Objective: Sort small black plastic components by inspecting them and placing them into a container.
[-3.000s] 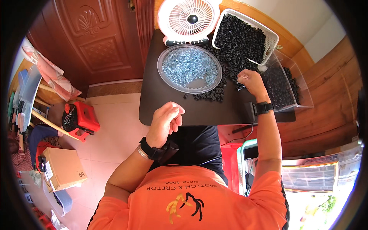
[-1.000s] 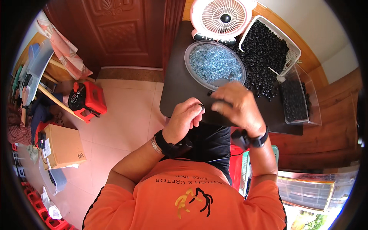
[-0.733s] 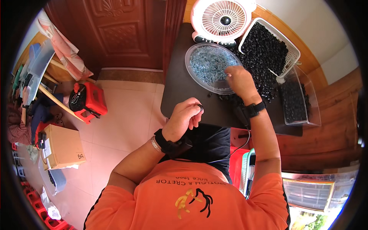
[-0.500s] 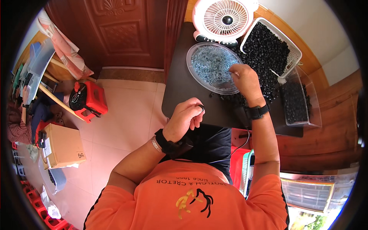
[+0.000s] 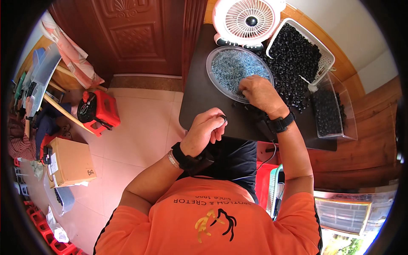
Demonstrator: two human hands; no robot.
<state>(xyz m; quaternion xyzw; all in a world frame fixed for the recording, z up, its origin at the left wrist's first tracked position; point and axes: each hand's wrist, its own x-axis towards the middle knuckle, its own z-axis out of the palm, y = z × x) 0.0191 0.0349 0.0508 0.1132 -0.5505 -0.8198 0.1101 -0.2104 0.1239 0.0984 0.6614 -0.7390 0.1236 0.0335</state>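
Observation:
My left hand (image 5: 207,129) is raised over the near edge of the dark table (image 5: 199,102), fingers curled around a small black part. My right hand (image 5: 259,92) rests at the near rim of a round clear tray (image 5: 219,57) filled with small blue-grey pieces, its fingertips down among them; whether it has hold of one is hidden. Loose black parts (image 5: 293,100) lie on the table beside that hand.
A white basket (image 5: 297,46) of black parts and a white fan (image 5: 248,19) stand at the back. A clear box (image 5: 329,110) with black parts is at the right. On the tiled floor to the left are a red stool (image 5: 98,111) and a cardboard box (image 5: 70,161).
My right hand left my left hand, went out to the black parts near the basket, then came back to the near rim of the round tray. My left hand stayed put.

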